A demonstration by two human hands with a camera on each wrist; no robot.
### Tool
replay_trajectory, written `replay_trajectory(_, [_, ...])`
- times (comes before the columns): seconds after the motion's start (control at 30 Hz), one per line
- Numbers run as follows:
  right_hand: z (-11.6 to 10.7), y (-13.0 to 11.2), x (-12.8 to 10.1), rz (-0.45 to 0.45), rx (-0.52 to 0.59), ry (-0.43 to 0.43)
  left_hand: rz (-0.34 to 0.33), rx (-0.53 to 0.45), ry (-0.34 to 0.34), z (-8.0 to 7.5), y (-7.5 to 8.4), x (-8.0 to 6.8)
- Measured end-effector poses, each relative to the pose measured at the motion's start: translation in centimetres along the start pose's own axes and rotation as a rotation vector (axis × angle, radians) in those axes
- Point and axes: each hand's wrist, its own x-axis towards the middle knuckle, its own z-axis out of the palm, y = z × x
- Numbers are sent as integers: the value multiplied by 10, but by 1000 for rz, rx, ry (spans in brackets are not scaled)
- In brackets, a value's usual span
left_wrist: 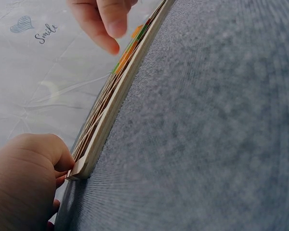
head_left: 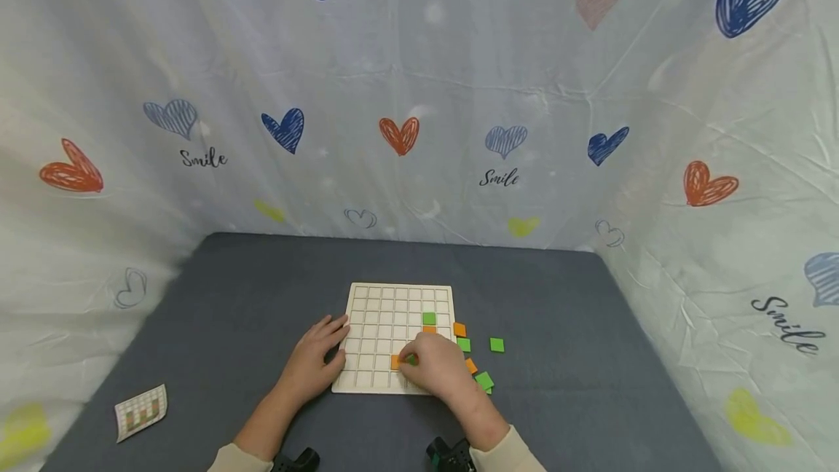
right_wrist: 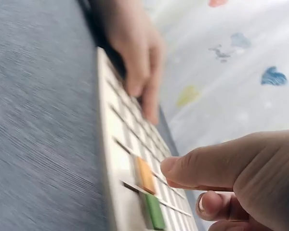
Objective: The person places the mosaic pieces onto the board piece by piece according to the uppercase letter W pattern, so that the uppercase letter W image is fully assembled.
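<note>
With only four tiles seated in the grid board (head_left: pixel 376 297), my right hand (head_left: pixel 438 366) presses a green tile (head_left: pixel 411 360) with extended fingers, my left hand (head_left: pixel 313 360) rests flat on the board's edge, and six loose tiles (head_left: pixel 497 344) wait.

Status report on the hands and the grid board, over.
Left hand rests open on the grid board left edge. Right hand over the near cells, by an orange tile and green tile; grip unclear. Nothing in the way.

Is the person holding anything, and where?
The left hand rests on the left edge of the board, steadying it. The right hand sits over tiles in the board's lower rows; whether it pinches one cannot be told.
</note>
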Motion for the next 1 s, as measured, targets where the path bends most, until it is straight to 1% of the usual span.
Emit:
replay_trajectory(0.17, [-15, 15, -3, 58, 43, 9, -3, 1, -4, 1, -1, -1])
replay_trajectory(0.4, [-40, 41, -6, 168, 93, 74, -1, -1, 5, 1, -1, -1])
replay_trajectory(0.53, [-49, 56, -9, 234, 113, 97, 1, -2, 5, 1, -1, -1])
replay_trajectory(0.63, [-52, 66, -10, 277, 104, 91, -1, -1, 1, 1, -1, -1])
replay_trajectory(0.8, [-51, 79, -11, 333, 49, 53, -1, 4, 1, 1, -3, 0])
replay_trajectory(1.0, [-45, 85, -10, 359, 27, 8, 0, 5, 4, 1, -2, 0])
